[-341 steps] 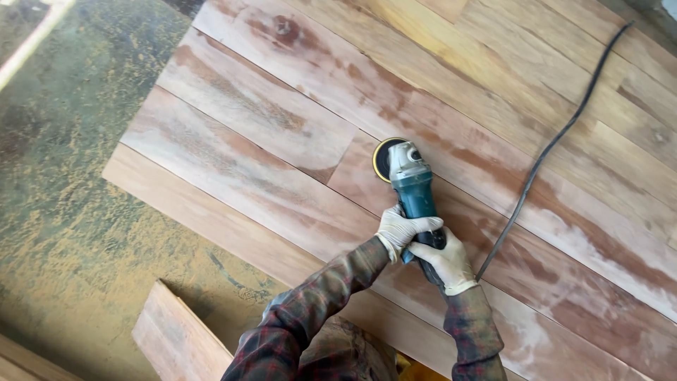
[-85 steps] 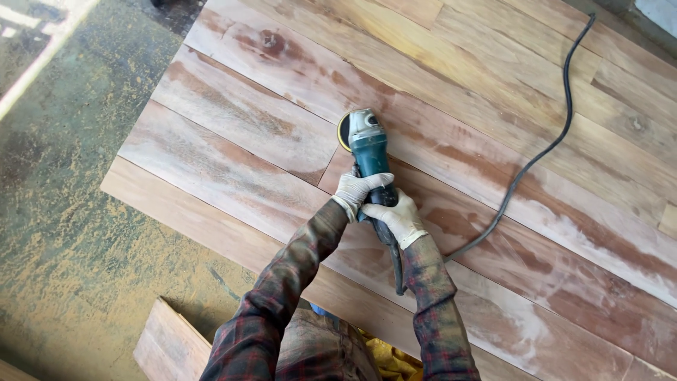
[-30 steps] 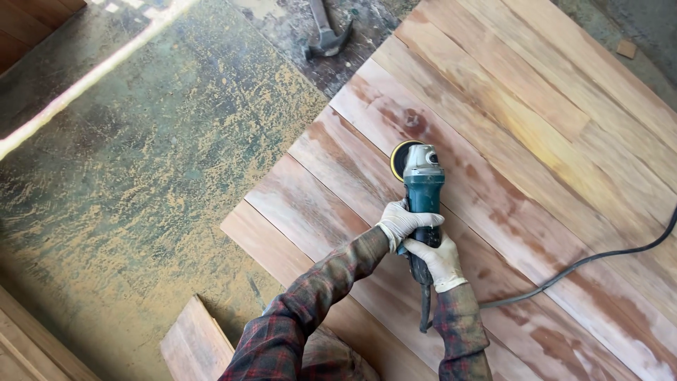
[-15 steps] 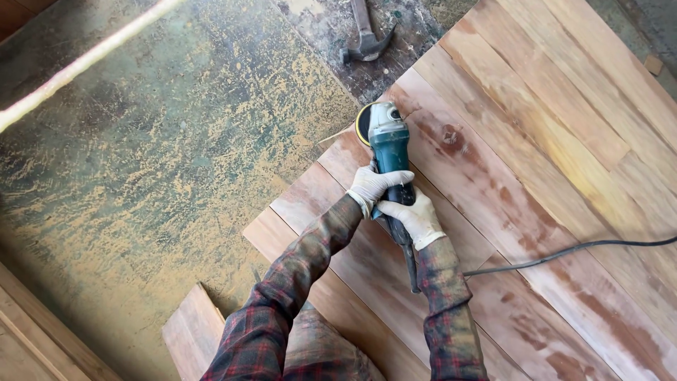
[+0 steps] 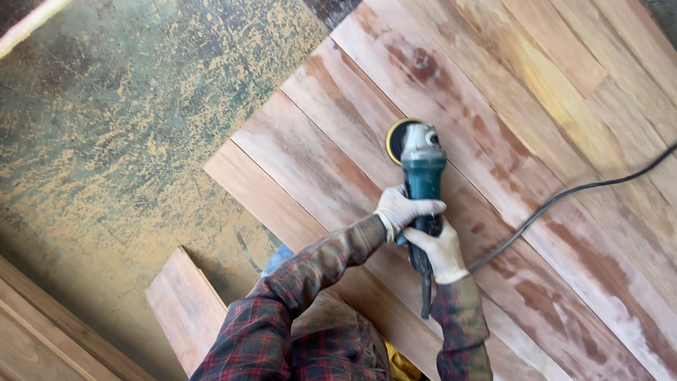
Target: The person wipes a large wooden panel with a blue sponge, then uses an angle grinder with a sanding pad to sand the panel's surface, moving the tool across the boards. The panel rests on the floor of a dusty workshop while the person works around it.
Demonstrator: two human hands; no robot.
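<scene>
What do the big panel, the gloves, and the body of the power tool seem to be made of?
Panel: wood planks joined side by side, bare and unfinished; grain, seams and pale dusty patches show.
Gloves on the left hand and right hand: whitish, matte, probably knitted fabric.
Sander: teal body, probably plastic; grey head, likely metal. Yellowish disc at its front; material unclear.

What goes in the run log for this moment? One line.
left hand: grips grinder | right hand: grips grinder | disc on wooden panel

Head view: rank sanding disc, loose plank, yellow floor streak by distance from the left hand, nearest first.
From the left hand:
1. Sanding disc, just ahead, at the grinder's tip.
2. Loose plank, lower left on the floor.
3. Yellow floor streak, far top-left corner.
</scene>
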